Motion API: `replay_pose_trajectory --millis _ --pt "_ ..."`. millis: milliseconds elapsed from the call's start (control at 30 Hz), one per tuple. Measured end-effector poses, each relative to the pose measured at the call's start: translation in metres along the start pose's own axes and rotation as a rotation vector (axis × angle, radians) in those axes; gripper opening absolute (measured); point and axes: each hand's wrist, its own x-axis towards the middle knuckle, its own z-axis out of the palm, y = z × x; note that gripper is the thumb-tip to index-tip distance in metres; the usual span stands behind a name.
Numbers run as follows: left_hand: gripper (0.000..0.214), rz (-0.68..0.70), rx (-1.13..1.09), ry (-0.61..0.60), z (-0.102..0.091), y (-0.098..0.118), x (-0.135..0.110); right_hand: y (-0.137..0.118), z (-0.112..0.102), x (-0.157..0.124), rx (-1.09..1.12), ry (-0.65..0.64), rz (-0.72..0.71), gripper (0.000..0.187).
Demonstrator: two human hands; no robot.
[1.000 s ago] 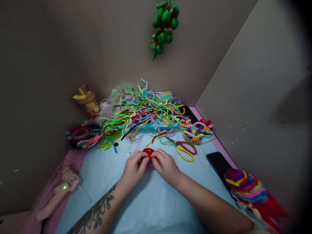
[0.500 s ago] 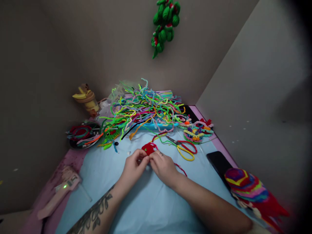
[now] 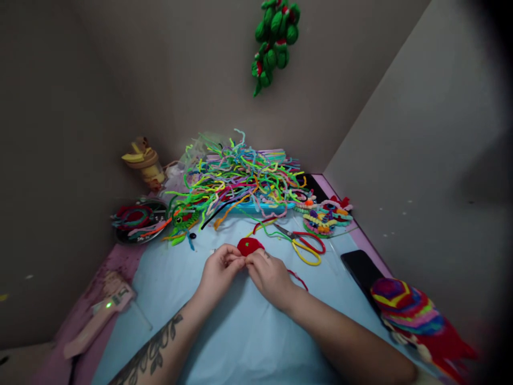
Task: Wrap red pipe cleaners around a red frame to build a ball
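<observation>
My left hand (image 3: 218, 270) and my right hand (image 3: 269, 274) meet at the middle of the light blue table cover (image 3: 240, 331), fingertips pinched together. Between them they hold a small red pipe-cleaner piece (image 3: 248, 246), a rounded coil that sticks up just beyond my fingers. A loose red tail of it (image 3: 298, 278) trails out to the right of my right hand. Both hands are closed on the piece.
A big heap of coloured pipe cleaners (image 3: 240, 179) lies at the back. Scissors with red and yellow handles (image 3: 304, 247) sit right of my hands. A glue gun (image 3: 100, 315) is at front left, a dark phone (image 3: 363, 270) and striped knitted item (image 3: 412, 310) at right.
The red coil was lifted and turned between my fingers, and its red tail now shows to the right of my right hand. My hands stayed in the same spot.
</observation>
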Motion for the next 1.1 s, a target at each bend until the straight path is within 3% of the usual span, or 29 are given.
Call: replay_pose_trajectory --millis 167,233,400,533,800,1100 --pt "0.013 0.306 0.429 -0.044 -0.003 0.006 -0.002 0.005 -0.008 0.001 0.055 0.023 -0.005 0.014" --pt "0.013 0.358 0.522 -0.062 -0.005 0.008 -0.001 0.007 -0.012 0.001 0.024 0.03 -0.063 0.016" --pt "0.006 0.266 0.573 -0.162 -0.008 0.01 0.002 0.012 -0.016 0.002 -0.12 0.017 -0.227 0.016" --pt "0.007 0.212 0.61 -0.173 -0.007 0.01 0.001 0.013 -0.016 0.003 -0.184 -0.019 -0.265 0.014" --pt "0.015 0.359 0.797 -0.134 -0.006 0.012 -0.006 0.009 -0.02 0.005 -0.173 -0.077 -0.256 0.016" --pt "0.012 0.227 0.6 -0.242 -0.012 0.012 0.0 0.011 -0.031 0.006 -0.058 -0.048 -0.36 0.019"
